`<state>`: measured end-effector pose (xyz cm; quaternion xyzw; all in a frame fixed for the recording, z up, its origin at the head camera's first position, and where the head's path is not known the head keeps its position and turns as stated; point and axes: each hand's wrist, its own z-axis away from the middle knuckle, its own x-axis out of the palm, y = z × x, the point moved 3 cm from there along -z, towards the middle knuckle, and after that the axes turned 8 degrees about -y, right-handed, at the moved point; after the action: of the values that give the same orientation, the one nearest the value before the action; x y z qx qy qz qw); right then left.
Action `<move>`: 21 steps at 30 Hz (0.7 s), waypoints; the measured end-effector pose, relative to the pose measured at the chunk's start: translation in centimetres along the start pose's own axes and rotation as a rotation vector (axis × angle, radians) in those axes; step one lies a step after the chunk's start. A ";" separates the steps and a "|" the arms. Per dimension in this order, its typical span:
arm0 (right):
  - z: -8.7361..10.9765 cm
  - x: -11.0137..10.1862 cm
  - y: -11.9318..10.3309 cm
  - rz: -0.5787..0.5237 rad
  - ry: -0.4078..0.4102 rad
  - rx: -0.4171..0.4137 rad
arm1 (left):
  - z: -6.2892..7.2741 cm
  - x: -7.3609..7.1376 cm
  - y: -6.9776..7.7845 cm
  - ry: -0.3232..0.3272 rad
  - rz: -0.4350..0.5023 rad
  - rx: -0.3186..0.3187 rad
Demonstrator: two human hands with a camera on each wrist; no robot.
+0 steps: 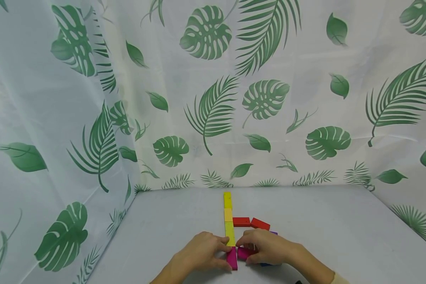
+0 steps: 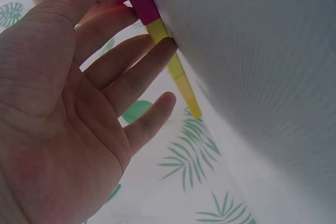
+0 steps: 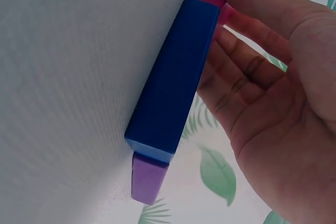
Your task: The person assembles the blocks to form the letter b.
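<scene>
A straight column of thin blocks stands on the white tabletop, with several yellow blocks (image 1: 228, 232) above a magenta block (image 1: 232, 260) at the near end. My left hand (image 1: 204, 252) holds that magenta block along its left side, thumb at the near end and a fingertip by the yellow joint. My right hand (image 1: 269, 246) pinches a second magenta block (image 1: 243, 253) lying crosswise just right of the column. Under the right hand, a blue block (image 3: 170, 77) joins on in the right wrist view, with a purple block (image 3: 149, 178) beyond it.
Two red blocks (image 1: 241, 222) continue from the column's right side, the farther one angled. Fingers hide much of the curve near the right hand. A white cloth backdrop (image 1: 220, 165) printed with green leaves rises behind and beside the tabletop (image 1: 170, 213).
</scene>
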<state>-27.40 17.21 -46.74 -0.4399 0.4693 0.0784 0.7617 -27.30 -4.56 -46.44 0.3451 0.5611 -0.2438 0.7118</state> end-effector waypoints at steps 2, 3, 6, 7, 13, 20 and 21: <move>-0.1 0.1 0.1 0.007 0.002 -0.001 | 0.0 0.0 0.0 0.003 -0.007 0.005; -0.1 0.1 0.1 0.008 0.002 -0.001 | 0.0 0.1 0.0 0.003 -0.008 0.007; -0.1 0.2 0.0 0.012 0.000 -0.006 | 0.1 0.1 -0.1 0.004 -0.012 0.008; -0.1 0.2 0.0 0.012 0.000 -0.008 | 0.1 0.1 -0.1 0.004 -0.013 0.007; 0.0 0.0 0.0 -0.001 0.002 -0.020 | 0.1 -0.1 0.0 0.004 -0.018 0.001; 0.1 -0.1 -0.1 0.009 -0.007 -0.016 | 0.0 0.2 -0.1 0.010 -0.017 -0.001; 0.1 -0.1 -0.2 0.008 -0.010 -0.016 | 0.0 0.3 -0.1 0.009 -0.016 -0.002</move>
<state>-27.29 17.21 -46.53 -0.4436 0.4665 0.0873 0.7602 -27.36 -4.60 -46.75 0.3410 0.5672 -0.2473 0.7077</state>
